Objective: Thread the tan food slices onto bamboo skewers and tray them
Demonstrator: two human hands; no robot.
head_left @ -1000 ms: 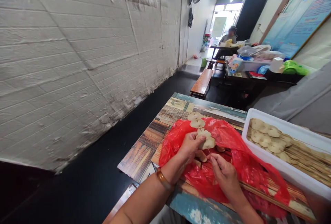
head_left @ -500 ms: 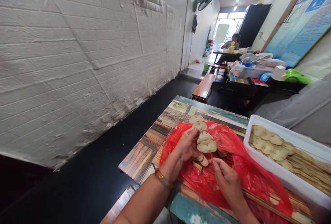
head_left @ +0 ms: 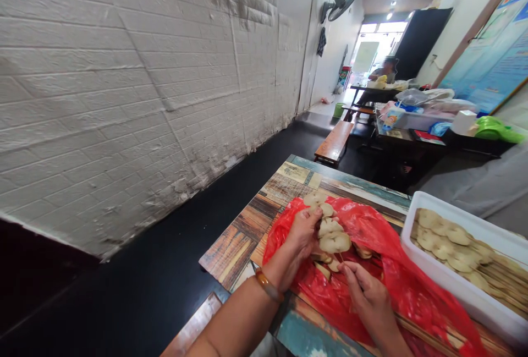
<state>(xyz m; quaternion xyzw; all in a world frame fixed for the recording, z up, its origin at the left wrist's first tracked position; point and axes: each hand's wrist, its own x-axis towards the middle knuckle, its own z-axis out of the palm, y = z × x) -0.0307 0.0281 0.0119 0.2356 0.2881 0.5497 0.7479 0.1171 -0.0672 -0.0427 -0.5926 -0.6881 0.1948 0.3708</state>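
Observation:
A skewer of thin pale potato slices (head_left: pixel 335 242) is held above a red plastic bag (head_left: pixel 367 217) on the table. My left hand (head_left: pixel 303 231) is closed on the upper slices, thumb and fingers pinching them. Below, my right hand (head_left: pixel 366 288) pinches the lower end of the thin wooden stick (head_left: pixel 341 258). Loose slices (head_left: pixel 323 270) lie on the opened bag under the hands. Some bare sticks (head_left: pixel 421 330) rest across the bag by my right forearm. To the right, a white tub (head_left: pixel 449 301) holds finished-looking skewers of slices (head_left: pixel 443 236), stacked with their sticks toward me.
The patterned wooden table (head_left: pixel 239 233) has its left edge beside a dark floor and a white brick-patterned wall (head_left: pixel 124 115). Beyond stand a bench (head_left: pixel 335 141) and a cluttered table (head_left: pixel 396 133). A person (head_left: pixel 383 73) sits farther back.
The camera view has turned a little left, so everything sits farther right in the picture. Both hands keep their hold on the skewer, with only slight movement.

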